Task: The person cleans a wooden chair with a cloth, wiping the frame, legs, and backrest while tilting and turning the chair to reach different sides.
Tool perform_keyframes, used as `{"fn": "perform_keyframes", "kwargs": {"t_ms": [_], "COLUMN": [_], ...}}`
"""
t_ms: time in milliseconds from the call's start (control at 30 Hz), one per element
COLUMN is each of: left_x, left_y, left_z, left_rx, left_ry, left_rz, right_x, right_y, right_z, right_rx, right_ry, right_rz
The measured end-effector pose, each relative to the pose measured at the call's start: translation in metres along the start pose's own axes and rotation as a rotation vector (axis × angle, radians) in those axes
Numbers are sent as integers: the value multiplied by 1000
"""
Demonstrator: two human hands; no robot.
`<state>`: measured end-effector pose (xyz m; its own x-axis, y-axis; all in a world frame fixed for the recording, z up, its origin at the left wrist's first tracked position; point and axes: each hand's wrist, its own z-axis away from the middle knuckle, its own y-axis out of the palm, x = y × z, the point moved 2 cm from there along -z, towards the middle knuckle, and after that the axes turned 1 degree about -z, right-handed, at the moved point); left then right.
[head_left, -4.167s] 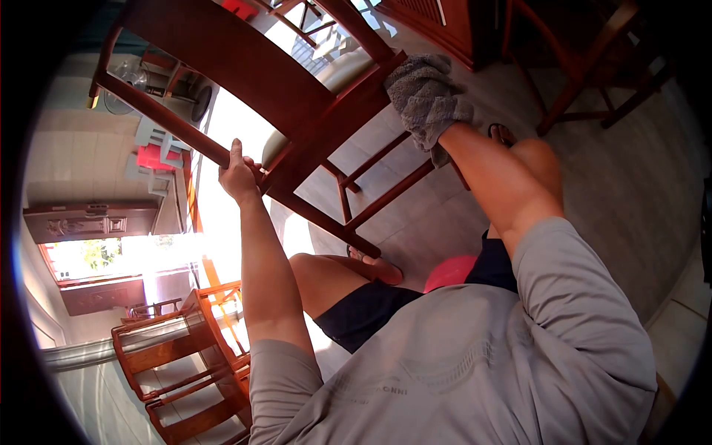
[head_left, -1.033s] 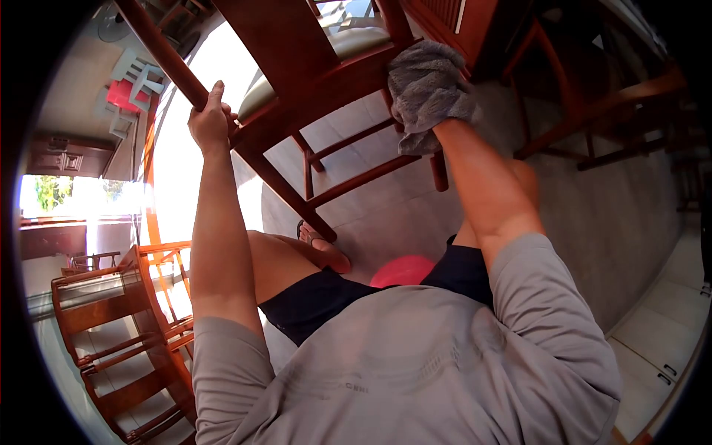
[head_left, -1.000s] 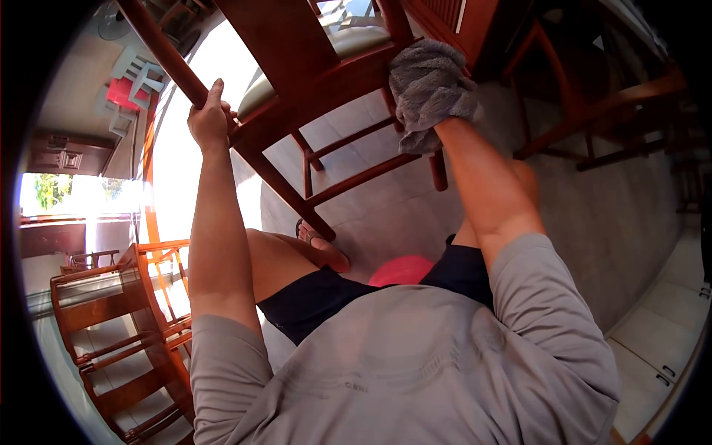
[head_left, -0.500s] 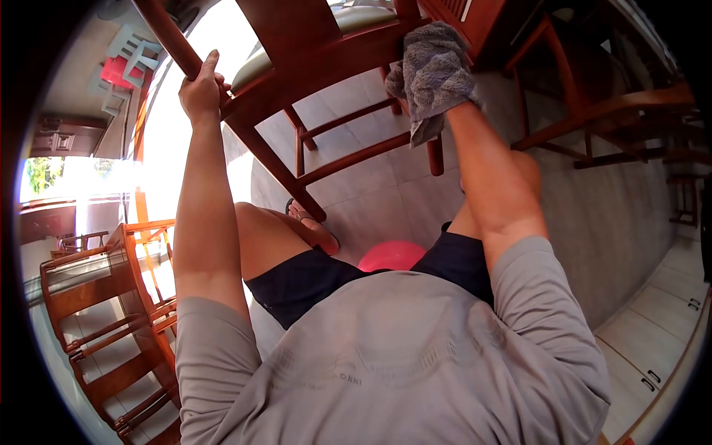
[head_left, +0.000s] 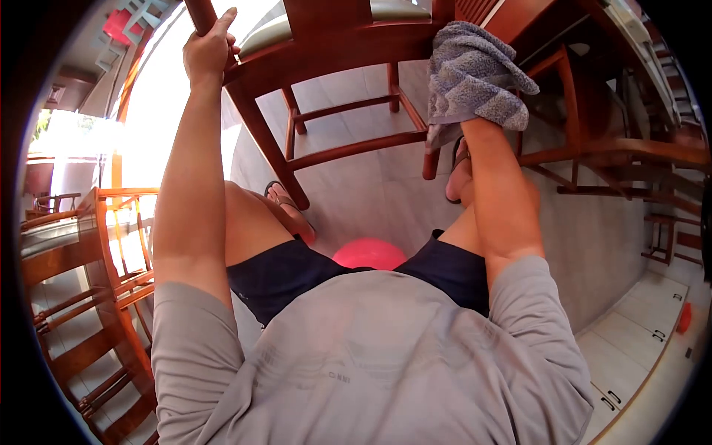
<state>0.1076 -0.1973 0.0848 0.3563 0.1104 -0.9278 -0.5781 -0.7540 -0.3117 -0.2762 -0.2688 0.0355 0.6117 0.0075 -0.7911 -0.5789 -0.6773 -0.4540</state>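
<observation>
A dark red wooden chair stands in front of me with its back towards me and a pale seat pad beyond the back. My left hand is wrapped round the chair's left back post, thumb pointing up. A grey textured towel covers my right hand and lies against the chair's right post. The fingers of that hand are hidden beneath the cloth, and only the wrist and forearm show below it.
More wooden chairs are at the lower left. On the right stand another wooden chair and white cabinets. A pink rounded object is between my legs. My sandalled feet are near the chair's legs.
The view has turned, and the chair appears higher and more level. The towel has shifted right along the chair and bunched differently. My left hand still grips the left post.
</observation>
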Motion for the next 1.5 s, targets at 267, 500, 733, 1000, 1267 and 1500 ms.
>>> {"fn": "perform_keyframes", "kwargs": {"t_ms": [267, 500, 733, 1000, 1267, 1500], "left_x": [-6, 13, -26, -25, -24, -23], "left_y": [-3, -7, -2, -4, -4, -3], "left_z": [7, -10, 25, 13, 3, 8], "left_rx": [42, 98, -43, -34, -3, -20], "left_ry": [-14, -9, 63, 47, 72, 79], "left_rz": [134, 188, 234, 206, 214, 221], "right_x": [25, 24, 34, 43, 36, 60], "right_y": [32, 68, 73, 79, 85, 65], "right_z": [-20, -27, -2, -8, -26, 17], "right_rx": [81, 186, 242, 288, 286, 267], "right_ry": [-161, -259, -310, -350, -402, -358], "right_rz": [-460, -618, -562, -594, -640, -551]}}
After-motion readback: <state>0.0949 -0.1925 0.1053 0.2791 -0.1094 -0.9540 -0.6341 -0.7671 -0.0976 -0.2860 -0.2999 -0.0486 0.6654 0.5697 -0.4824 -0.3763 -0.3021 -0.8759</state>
